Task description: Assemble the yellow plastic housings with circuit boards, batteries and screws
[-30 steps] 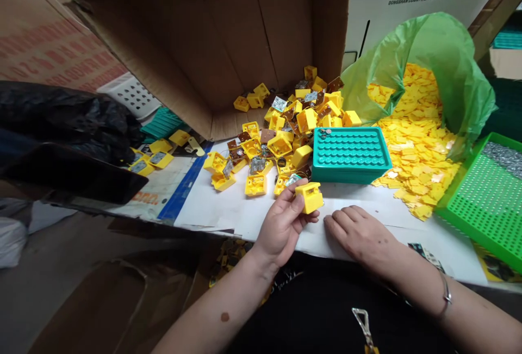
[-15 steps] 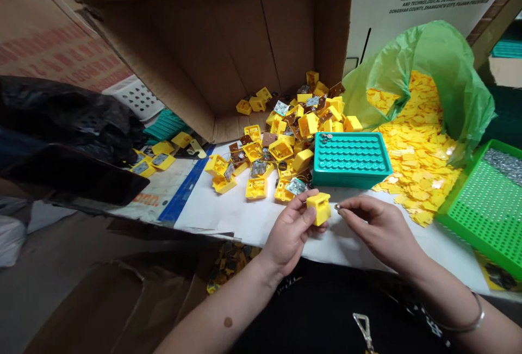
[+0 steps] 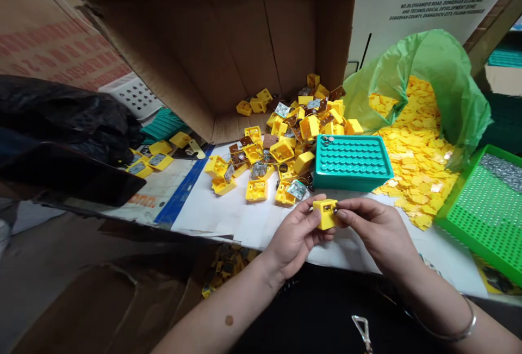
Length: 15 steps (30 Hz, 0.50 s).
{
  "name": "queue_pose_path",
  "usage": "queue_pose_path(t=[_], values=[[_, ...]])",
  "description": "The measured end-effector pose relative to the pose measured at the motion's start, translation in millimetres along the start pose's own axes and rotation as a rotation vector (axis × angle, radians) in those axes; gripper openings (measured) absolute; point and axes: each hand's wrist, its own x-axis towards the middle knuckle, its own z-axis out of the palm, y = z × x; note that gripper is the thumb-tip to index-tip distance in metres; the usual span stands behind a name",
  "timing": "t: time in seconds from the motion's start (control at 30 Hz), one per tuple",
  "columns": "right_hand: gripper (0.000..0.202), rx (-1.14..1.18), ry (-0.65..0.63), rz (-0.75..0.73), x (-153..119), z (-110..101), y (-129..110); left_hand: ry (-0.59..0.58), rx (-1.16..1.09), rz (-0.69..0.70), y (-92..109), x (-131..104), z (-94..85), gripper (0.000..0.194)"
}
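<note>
My left hand [image 3: 290, 241] is closed around a small yellow plastic case [image 3: 325, 222], its thumb on the near left side. A slot in the case faces up toward me, with something metallic inside. My right hand [image 3: 377, 230] pinches a small shiny metal piece [image 3: 335, 211] between thumb and forefinger at the slot's right end. The fingertips partly cover that piece, so its exact kind is unclear. Just behind the hands stands a teal tray [image 3: 354, 180] with rows of round hollows and a few small round metal pieces in its far left corner.
Open yellow cases [image 3: 281, 150] with wires and brown boards spill from a cardboard box [image 3: 228, 33]. Flat yellow pieces [image 3: 424, 153] pour out of a green bag [image 3: 460, 82]. At the right lies a green perforated basket [image 3: 477, 223] with small metal parts. A dark screen [image 3: 69, 174] juts in at left.
My right hand has moved left, bringing the metal piece from beside the yellow case to its slot. The left hand has turned the case slightly, so the slot shows more.
</note>
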Motion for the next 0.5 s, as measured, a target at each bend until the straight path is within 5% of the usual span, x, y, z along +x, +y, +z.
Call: queue_pose_path(t=[0.1, 0.37, 0.5], values=[[0.025, -0.012, -0.055, -0.023, -1, 4, 0, -0.031, 0.045, 0.027, -2, 1, -1.2, 0.034], [0.030, -0.335, 0.069, -0.155, 6, -5, 11, -0.114, -0.020, 0.017, 9, -6, -13.2, 0.036], [0.020, -0.824, -0.093, -0.393, 9, -9, 21, -0.060, -0.073, 0.072, 17, -9, -22.8, 0.035]])
